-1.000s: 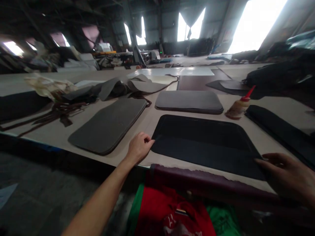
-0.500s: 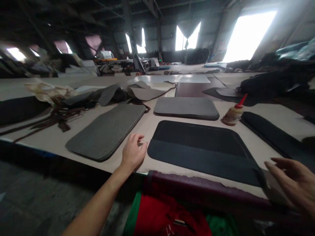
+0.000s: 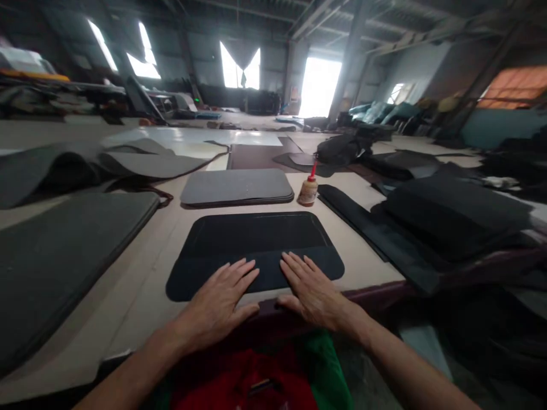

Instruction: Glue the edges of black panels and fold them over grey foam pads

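A black rounded panel (image 3: 256, 233) lies on the tan table (image 3: 141, 285) right in front of me, with a darker strip (image 3: 205, 278) laid along its near edge. My left hand (image 3: 217, 302) rests flat on that strip, fingers stretched forward. My right hand (image 3: 310, 287) lies flat beside it, fingers spread, also on the strip. Neither hand holds anything. The two hands sit close together near the middle of the strip.
A stack of grey panels (image 3: 237, 187) lies behind the black one, a glue bottle with a red nozzle (image 3: 307, 191) to its right. A large grey mat (image 3: 64, 256) is at left, black strips and piles (image 3: 427, 216) at right. A maroon band (image 3: 376, 293) runs along the table edge.
Both hands came in from the two ends of the strip to its middle and now lie flat on it. The view has swung to the right.
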Tool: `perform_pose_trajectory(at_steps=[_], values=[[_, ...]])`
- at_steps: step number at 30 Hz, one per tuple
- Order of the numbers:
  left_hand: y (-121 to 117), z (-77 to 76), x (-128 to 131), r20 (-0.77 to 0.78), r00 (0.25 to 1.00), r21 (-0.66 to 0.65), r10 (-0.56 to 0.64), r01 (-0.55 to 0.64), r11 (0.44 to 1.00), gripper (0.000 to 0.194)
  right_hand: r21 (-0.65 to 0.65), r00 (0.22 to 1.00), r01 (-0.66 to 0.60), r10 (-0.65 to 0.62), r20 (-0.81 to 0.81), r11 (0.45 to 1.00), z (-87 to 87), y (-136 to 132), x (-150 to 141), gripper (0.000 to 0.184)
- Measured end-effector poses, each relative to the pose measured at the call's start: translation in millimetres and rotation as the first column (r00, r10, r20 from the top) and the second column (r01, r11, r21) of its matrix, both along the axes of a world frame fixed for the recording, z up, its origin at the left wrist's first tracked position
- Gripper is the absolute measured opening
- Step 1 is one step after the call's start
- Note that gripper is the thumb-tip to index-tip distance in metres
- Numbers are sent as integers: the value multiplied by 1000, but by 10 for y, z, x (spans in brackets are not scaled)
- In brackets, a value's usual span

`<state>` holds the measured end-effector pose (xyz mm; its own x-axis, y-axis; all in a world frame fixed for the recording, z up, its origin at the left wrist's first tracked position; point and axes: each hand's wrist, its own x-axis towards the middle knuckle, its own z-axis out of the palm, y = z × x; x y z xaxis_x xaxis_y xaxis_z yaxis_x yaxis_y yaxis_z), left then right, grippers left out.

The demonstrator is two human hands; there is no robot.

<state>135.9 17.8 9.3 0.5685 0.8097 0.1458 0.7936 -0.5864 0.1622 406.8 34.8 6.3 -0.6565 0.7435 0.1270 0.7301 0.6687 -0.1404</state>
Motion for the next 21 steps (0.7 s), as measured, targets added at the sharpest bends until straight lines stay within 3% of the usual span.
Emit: perform_pose_trajectory(at_steps=[4, 7, 13, 17, 21], values=[[-102, -44, -247, -75, 997, 45, 26, -22, 999, 68, 18, 987, 156, -156, 39, 988, -35, -35, 345, 90], [-160, -135, -466, -95, 993, 121, 73, -61, 991, 73, 86, 970, 239, -242, 23, 967, -161, -41, 580, 94], [-253, -267, -944, -51, 983, 250, 178, -160, 955, 67, 162, 924, 382, -374, -78, 910, -408, -5, 951, 85], [-307, -225, -1080, 45, 964, 260, 262, -264, 929, 49, 67, 861, 449, -412, -298, 891, -207, 308, 1157, 67], [-297, -224, -1069, 118, 946, 290, 302, -324, 901, 39, -91, 753, 448, -430, -498, 889, 143, 962, 1132, 64]])
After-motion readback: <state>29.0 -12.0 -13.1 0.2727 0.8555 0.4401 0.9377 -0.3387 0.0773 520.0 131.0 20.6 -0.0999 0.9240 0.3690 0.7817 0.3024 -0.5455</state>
